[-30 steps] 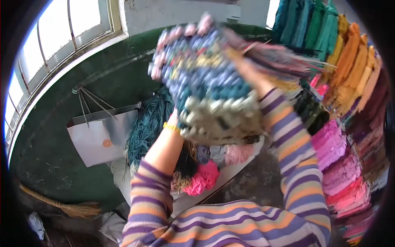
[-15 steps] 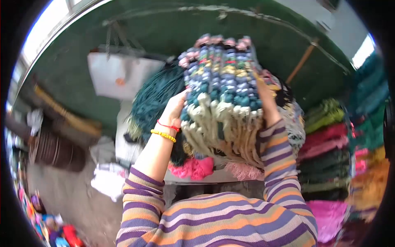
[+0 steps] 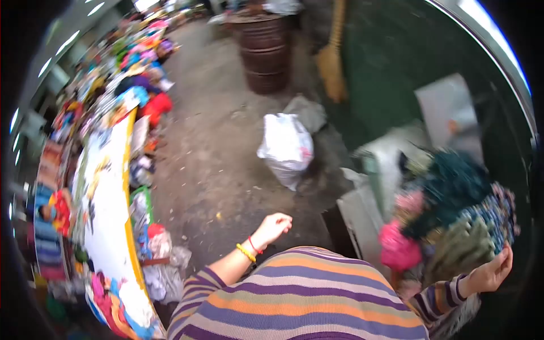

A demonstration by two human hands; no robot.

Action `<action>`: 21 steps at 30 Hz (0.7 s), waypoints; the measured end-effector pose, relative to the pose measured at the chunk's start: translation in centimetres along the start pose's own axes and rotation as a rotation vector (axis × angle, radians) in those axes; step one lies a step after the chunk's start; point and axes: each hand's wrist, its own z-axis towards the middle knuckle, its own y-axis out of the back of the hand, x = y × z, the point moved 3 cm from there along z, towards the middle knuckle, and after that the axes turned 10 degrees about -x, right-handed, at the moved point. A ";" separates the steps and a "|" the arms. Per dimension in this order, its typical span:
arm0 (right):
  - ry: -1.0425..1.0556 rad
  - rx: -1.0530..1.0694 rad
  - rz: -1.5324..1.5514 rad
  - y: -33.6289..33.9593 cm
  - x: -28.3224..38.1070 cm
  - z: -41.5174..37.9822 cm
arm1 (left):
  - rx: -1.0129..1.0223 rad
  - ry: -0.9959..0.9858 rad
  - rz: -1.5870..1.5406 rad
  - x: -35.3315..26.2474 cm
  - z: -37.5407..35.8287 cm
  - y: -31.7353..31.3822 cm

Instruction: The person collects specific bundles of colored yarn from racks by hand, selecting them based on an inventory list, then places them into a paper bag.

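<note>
My left hand (image 3: pixel 273 229), with a red and a yellow bracelet on its wrist, hangs over the floor with its fingers curled; whether anything is in them is hard to see. At the right, my right hand (image 3: pixel 494 272) is beside the multicoloured knotted yarn bundle (image 3: pixel 498 214), near its pale strands (image 3: pixel 466 243). Its fingers look bent, and their grip is blurred. Dark teal yarn (image 3: pixel 453 178) and a bright pink bunch (image 3: pixel 398 245) lie next to the bundle.
A white sack (image 3: pixel 287 146) stands on the floor (image 3: pixel 209 124). Farther back are a brown barrel (image 3: pixel 265 54) and a broom (image 3: pixel 332 71). A long white table with a yellow edge (image 3: pixel 127 226) runs along the left, with colourful piles (image 3: pixel 136 96) beyond it.
The view has swung left. The bundle, earlier raised between both my hands, now rests among the yarn at right. My left hand has come away from it; my right hand remains close.
</note>
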 end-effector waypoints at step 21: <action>0.249 1.598 0.859 -41.4 61.5 -50.8 | -0.706 -0.111 0.117 5.9 2.6 51.3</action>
